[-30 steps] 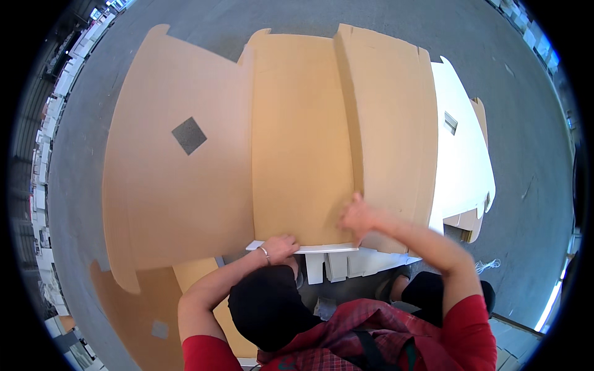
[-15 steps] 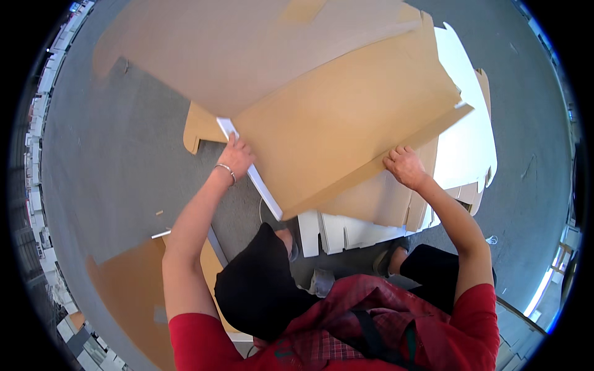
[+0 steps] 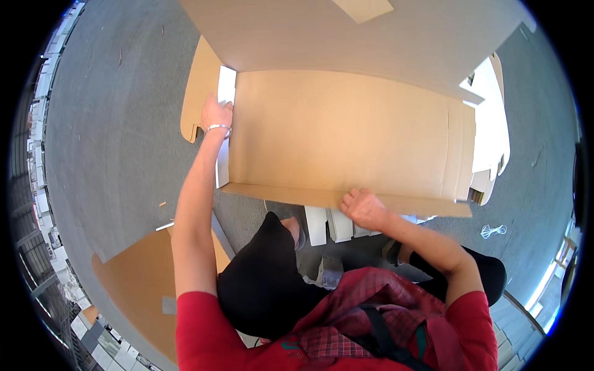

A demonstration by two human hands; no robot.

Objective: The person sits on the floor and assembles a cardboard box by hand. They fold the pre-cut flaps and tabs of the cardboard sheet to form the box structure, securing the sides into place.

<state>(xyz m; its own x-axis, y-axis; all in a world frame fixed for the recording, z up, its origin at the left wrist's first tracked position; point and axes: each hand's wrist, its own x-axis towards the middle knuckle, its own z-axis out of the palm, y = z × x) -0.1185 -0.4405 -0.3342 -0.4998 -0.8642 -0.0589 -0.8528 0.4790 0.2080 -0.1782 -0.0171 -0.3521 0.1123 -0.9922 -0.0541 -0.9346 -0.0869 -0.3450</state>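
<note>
A shallow cardboard box [image 3: 346,130], brown inside, lies across the stack in front of me, its wide back panel [image 3: 371,40] raised at the far side. At the box's left end stands a folded white end wall [image 3: 224,157]. My left hand [image 3: 216,115] grips that end wall, fingers curled over it, some of them hidden. My right hand [image 3: 363,208] is closed over the narrow folded front wall [image 3: 421,204], a bit right of its middle. The box's right end lies flat, with a crease across it.
White flat cardboard pieces [image 3: 492,133] are stacked beneath and to the right. A brown cardboard flap [image 3: 198,93] sticks out at the left. Another brown cardboard sheet [image 3: 139,278] lies at lower left. White string [image 3: 493,231] is on the grey floor at right; a tape roll [image 3: 330,272] is between my legs.
The box has turned from a slant to nearly square in front of me, its back panel swinging right. My left hand has moved up and left along the end wall; my right hand down and left.
</note>
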